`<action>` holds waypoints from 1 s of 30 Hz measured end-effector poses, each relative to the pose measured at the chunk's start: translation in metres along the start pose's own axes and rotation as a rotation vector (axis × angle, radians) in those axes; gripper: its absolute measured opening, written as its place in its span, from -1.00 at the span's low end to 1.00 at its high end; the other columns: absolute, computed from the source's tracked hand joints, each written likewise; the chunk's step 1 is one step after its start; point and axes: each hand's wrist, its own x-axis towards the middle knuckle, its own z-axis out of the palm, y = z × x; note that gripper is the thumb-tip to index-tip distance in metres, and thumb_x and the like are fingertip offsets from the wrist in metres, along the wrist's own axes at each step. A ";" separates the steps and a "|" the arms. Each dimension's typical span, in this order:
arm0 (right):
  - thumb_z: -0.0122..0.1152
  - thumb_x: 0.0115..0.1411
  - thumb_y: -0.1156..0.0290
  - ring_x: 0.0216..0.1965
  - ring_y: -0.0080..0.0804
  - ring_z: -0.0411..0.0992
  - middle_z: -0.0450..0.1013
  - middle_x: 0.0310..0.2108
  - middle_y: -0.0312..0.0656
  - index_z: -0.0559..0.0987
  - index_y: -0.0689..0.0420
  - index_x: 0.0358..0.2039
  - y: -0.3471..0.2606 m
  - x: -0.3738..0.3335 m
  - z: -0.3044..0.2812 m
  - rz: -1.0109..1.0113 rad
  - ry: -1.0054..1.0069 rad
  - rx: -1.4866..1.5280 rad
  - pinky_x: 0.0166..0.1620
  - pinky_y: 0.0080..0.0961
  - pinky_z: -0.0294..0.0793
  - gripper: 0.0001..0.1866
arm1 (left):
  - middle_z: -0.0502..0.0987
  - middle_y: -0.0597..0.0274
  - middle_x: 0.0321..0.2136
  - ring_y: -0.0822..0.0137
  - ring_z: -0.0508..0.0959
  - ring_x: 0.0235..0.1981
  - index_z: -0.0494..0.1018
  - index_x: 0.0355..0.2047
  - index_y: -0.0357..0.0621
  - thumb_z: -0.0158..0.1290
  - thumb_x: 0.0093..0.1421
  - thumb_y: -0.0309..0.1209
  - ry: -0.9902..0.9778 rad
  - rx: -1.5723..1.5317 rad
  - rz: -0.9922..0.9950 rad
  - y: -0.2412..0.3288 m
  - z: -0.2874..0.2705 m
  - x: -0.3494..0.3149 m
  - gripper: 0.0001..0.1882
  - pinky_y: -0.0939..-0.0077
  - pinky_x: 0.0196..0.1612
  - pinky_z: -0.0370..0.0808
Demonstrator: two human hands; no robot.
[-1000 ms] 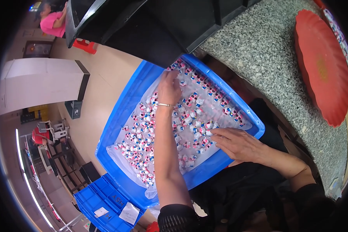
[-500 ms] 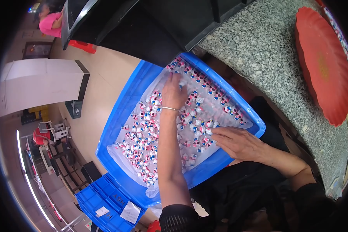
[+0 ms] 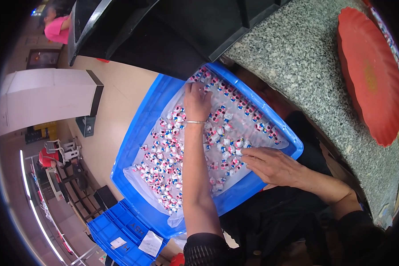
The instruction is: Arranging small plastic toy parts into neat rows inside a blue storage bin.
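Note:
Small white figurines (image 3: pixel 166 150) with pink, blue and dark markings lie on clear plastic sheeting (image 3: pixel 248 131) in a blue bin (image 3: pixel 133 128). Most are in a loose pile at the left and middle; others stand in rows along the far right wall. My left hand (image 3: pixel 197 104) reaches to the far end of the bin, with a figurine (image 3: pixel 202 92) between its bent thumb and fingers. Over the near right side, my right hand (image 3: pixel 272 166) has its fingers pressed together beside the loose figurines. Whatever its fingertips hold is hidden.
A large black plastic container (image 3: pixel 159 40) overhangs the bin's far corner. To the right is a speckled stone counter (image 3: pixel 288 57) with a red scalloped tray (image 3: pixel 368 75). Blue crates (image 3: pixel 119 235) stand at lower left. Someone in a pink top (image 3: pixel 56 30) is far back.
My left hand has shifted slightly left, and its thumb and fingers now surround a figurine. The right hand stays almost still. The black container appears slightly lower, covering more of a red object behind it.

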 end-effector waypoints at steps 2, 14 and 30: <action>0.21 0.12 0.50 -0.11 -0.14 0.49 0.41 -0.04 -0.10 0.50 0.21 -0.11 -0.001 0.001 -0.001 0.011 -0.007 0.003 -0.11 -0.31 0.55 -0.71 | 0.45 0.05 -0.35 0.16 0.55 -0.45 0.44 -0.24 -0.20 0.16 0.00 -0.56 0.096 -0.066 0.027 -0.003 -0.003 -0.002 -0.73 0.30 -0.34 0.51; 0.22 0.12 0.48 -0.08 -0.16 0.48 0.43 -0.04 -0.14 0.53 0.20 -0.13 -0.005 0.004 0.001 0.058 -0.045 -0.065 -0.08 -0.33 0.55 -0.72 | 0.52 0.04 -0.37 0.15 0.58 -0.44 0.48 -0.27 -0.17 0.15 0.01 -0.57 0.148 0.059 -0.044 -0.031 0.013 0.013 -0.77 0.33 -0.32 0.52; 0.24 0.10 0.51 -0.10 -0.16 0.49 0.45 -0.07 -0.11 0.54 0.21 -0.14 -0.007 0.006 -0.001 0.027 -0.012 -0.095 -0.09 -0.35 0.56 -0.72 | 0.51 0.02 -0.36 -0.03 0.51 -0.32 0.53 -0.34 -0.14 0.24 -0.08 -0.32 -0.186 0.331 0.097 -0.009 -0.036 -0.021 -0.72 0.15 -0.18 0.47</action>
